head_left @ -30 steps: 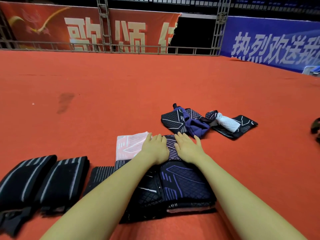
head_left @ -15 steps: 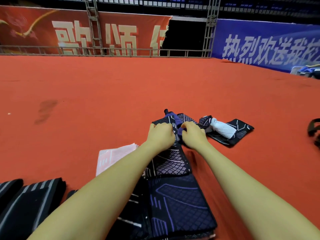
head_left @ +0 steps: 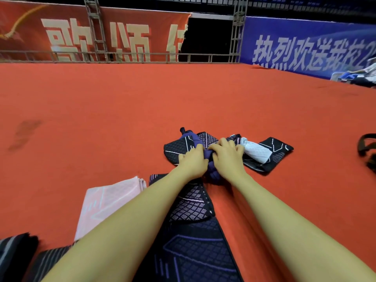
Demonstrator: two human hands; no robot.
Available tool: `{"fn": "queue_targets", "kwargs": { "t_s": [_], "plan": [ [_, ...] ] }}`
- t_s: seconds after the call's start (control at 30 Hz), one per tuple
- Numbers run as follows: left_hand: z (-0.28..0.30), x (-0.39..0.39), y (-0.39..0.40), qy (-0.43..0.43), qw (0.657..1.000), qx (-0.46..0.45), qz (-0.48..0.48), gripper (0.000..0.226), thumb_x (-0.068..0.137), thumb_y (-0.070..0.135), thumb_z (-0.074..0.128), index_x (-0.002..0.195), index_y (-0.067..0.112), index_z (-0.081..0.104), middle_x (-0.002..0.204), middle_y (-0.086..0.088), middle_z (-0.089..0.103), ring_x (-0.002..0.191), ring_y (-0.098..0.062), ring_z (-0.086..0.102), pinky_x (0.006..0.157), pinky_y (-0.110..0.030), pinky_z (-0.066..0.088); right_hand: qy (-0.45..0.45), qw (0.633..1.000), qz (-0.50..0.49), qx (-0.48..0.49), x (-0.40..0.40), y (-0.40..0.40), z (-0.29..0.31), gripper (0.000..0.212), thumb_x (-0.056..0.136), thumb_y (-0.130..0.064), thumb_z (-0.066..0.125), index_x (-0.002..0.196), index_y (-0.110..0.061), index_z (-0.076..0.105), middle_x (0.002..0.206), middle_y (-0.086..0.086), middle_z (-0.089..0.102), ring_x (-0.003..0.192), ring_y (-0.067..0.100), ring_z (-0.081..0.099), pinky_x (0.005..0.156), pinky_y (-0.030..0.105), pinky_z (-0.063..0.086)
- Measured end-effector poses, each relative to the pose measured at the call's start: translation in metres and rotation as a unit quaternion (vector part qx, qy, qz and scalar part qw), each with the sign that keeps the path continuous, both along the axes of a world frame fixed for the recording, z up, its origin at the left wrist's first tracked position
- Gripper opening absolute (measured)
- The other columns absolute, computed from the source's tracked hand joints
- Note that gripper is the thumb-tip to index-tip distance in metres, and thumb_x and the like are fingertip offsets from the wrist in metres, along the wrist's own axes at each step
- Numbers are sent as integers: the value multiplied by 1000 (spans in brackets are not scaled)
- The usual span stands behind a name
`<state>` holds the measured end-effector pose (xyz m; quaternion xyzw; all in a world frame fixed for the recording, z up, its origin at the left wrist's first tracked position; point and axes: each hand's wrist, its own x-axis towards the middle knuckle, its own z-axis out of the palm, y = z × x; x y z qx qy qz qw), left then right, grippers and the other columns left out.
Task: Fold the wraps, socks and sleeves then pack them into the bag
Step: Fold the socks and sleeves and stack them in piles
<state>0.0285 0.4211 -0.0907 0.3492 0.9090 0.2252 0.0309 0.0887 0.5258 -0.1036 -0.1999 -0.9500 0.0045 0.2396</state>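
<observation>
Roughly halfway I'd say: folded sleeves (head_left: 195, 231) and striped wraps (head_left: 24, 259) sit stacked near the person, while both hands, left hand (head_left: 192, 161) and right hand (head_left: 228, 157), have fingers curled into the unfolded pile (head_left: 203, 143) further out on the red floor (head_left: 101, 119), bag not clearly visible.

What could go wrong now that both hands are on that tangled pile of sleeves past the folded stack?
1. Both the left hand and the right hand grip the bunched purple sleeve, which lies tangled with the black patterned sleeve; lifting may drag both.
2. The white ribbed sock rests on a black sleeve beside the right hand and could get pulled askew.
3. The forearms cross the folded dark stack; drawing back may ruffle it.
</observation>
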Motion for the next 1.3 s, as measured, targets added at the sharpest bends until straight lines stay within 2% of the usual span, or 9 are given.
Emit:
{"fn": "queue_targets", "kwargs": {
  "t_s": [0.17, 0.3, 0.47, 0.57, 0.73, 0.83, 1.07, 1.17, 1.3],
  "plan": [
    [24, 6, -16, -32, 994, 102, -12, 28, 86, 14, 53, 106, 18, 34, 110, -8, 56, 102, -31, 54, 94, -42, 30, 158, 986, 30, -41, 8, -17, 11, 38, 82, -18, 34, 103, -16, 65, 103, 7, 56, 94, 32, 49, 78, 36, 21],
    [45, 18, -38, -10, 984, 177, -22, 28, 80, 7, 52, 96, 20, 33, 94, -3, 58, 85, -28, 51, 79, -37, 32, 195, 976, 69, -72, 20, -37, 32, 49, 77, -26, 28, 111, -17, 62, 116, 8, 56, 102, 33, 49, 84, 37, 27],
    [74, 43, -74, 22, 954, 291, -72, 36, 75, -7, 49, 105, 11, 42, 103, -9, 45, 97, -30, 48, 80, -32, 37, 224, 958, 136, -120, 42, -68, 66, 41, 82, -17, 38, 117, -16, 58, 123, 5, 57, 111, 29, 49, 83, 24, 18],
    [88, 54, -98, 29, 956, 281, -73, 52, 78, -5, 53, 127, 4, 38, 124, -14, 45, 107, -30, 50, 84, -19, 34, 227, 951, 172, -119, 56, -87, 80, 39, 82, -13, 40, 117, -16, 57, 121, 3, 58, 111, 26, 51, 80, 22, 14],
    [104, 73, -143, 5, 964, 263, -45, 73, 80, 0, 58, 145, 7, 24, 131, -8, 45, 112, -32, 53, 90, -29, 41, 213, 943, 228, -120, 80, -124, 94, 33, 84, -18, 40, 110, -39, 38, 116, -1, 56, 108, 22, 49, 79, 24, 15],
    [106, 85, -171, 31, 965, 258, -20, 62, 79, 0, 58, 138, 6, 38, 108, -5, 51, 98, -28, 54, 75, -22, 34, 185, 942, 245, -133, 93, -145, 94, 29, 85, -22, 39, 106, -42, 32, 111, -5, 51, 107, 21, 48, 82, 26, 16],
    [92, 108, -214, 75, 981, 180, 5, 27, 80, 9, 58, 107, 8, 62, 101, -10, 59, 94, -29, 55, 79, -34, 42, 132, 939, 283, -142, 114, -181, 87, 29, 83, -26, 39, 111, -30, 42, 105, -7, 55, 105, 21, 49, 84, 28, 20],
    [75, 115, -227, 125, 984, 122, 42, 15, 84, 15, 56, 97, 9, 59, 99, -8, 55, 93, -31, 54, 75, -39, 42, 83, 921, 306, -227, 122, -184, 72, 24, 83, -32, 50, 106, -25, 48, 106, -7, 58, 106, 21, 52, 98, 39, 32],
    [58, 121, -239, 134, 979, 152, 37, 18, 82, 11, 58, 99, 11, 53, 107, -6, 48, 87, -32, 55, 71, -43, 44, 85, 881, 276, -375, 127, -189, 54, 21, 74, -48, 53, 87, -32, 51, 95, -10, 61, 99, 16, 55, 96, 38, 40]
  ]
}}
